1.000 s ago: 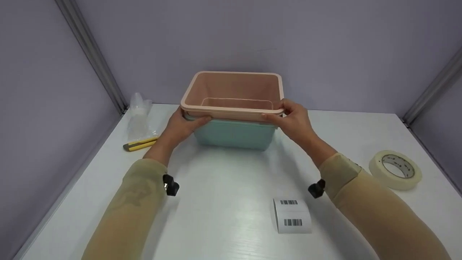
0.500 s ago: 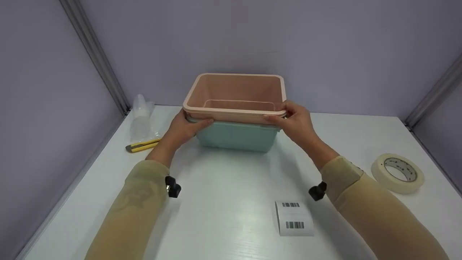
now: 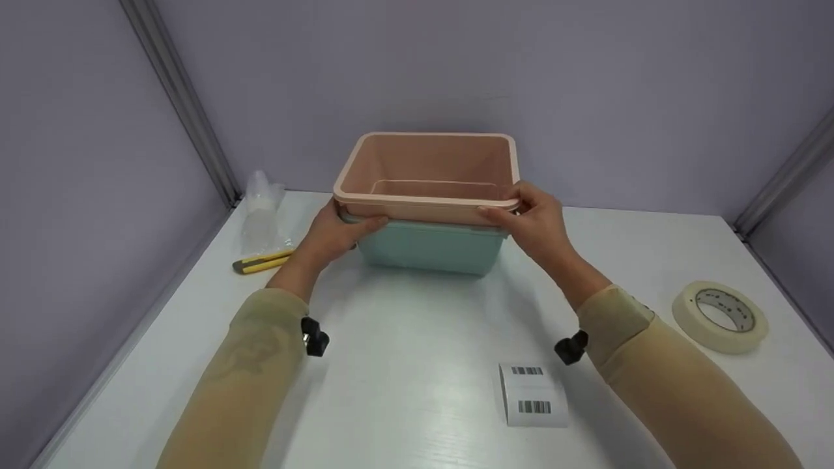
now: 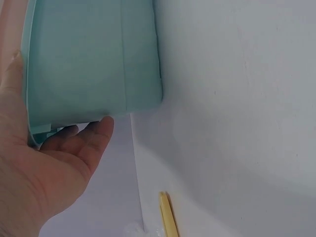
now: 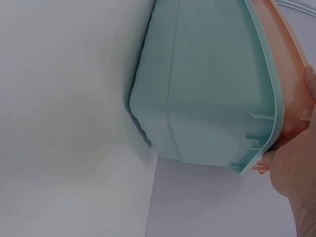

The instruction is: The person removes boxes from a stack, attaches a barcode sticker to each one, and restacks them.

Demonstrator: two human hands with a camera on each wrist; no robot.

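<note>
White tabletop (image 3: 404,365) set inside lilac walls. Nearest you, toward the front edge right of centre, lies a barcode label (image 3: 533,395). A masking tape roll (image 3: 720,316) sits at the right edge. At the middle of the table, toward the rear edge, the pink bin (image 3: 427,176) is nested in the teal bin (image 3: 430,246), which rests on the table. Your left hand (image 3: 332,236) grips the left end under the rims, thumb along the front. Your right hand (image 3: 534,221) grips the right end, fingers curled over the pink rim. Toward the left rear corner lie a yellow utility knife (image 3: 262,261) and a clear plastic bag (image 3: 259,215).
</note>
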